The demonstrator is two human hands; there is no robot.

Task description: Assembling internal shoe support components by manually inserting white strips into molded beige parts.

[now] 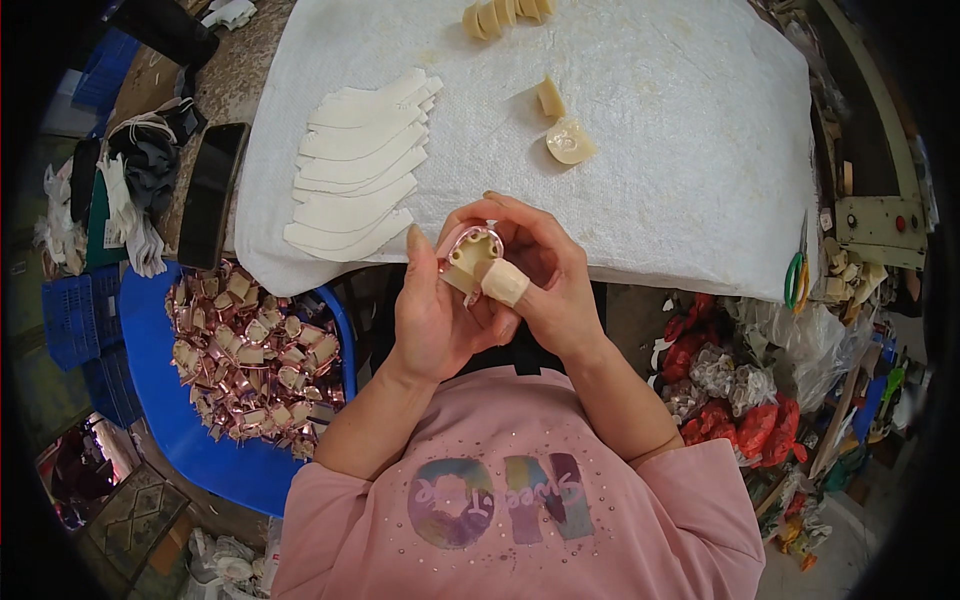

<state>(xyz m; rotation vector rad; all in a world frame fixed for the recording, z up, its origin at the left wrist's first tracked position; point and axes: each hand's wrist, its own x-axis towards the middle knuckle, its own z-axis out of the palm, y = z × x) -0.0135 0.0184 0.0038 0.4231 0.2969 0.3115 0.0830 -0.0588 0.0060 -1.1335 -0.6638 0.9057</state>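
Observation:
A shoe heel (pixel 464 262) with a shiny pink outside and a hollow cream inside is held between my two hands, above my lap at the table's near edge. My left hand (pixel 425 318) is closed around its left side and underside, thumb pointing up. From the right, my right hand (pixel 562 285) grips it with curled fingers. Its thumb, wrapped in a beige cover (pixel 504 283), presses at the heel's lower right. My fingers hide part of the pink surface. Beyond my hands, overlapping white curved cut pieces (pixel 360 165) lie in a fanned row.
White woven sheeting (pixel 690 170) covers the table. On it are two loose beige heels (pixel 570 142) and a row of beige pieces (pixel 500 14). At left, a blue bin (pixel 195 450) holds many pink heels; a phone (pixel 213 195) lies above. Scissors (pixel 796 282) hang at the right edge.

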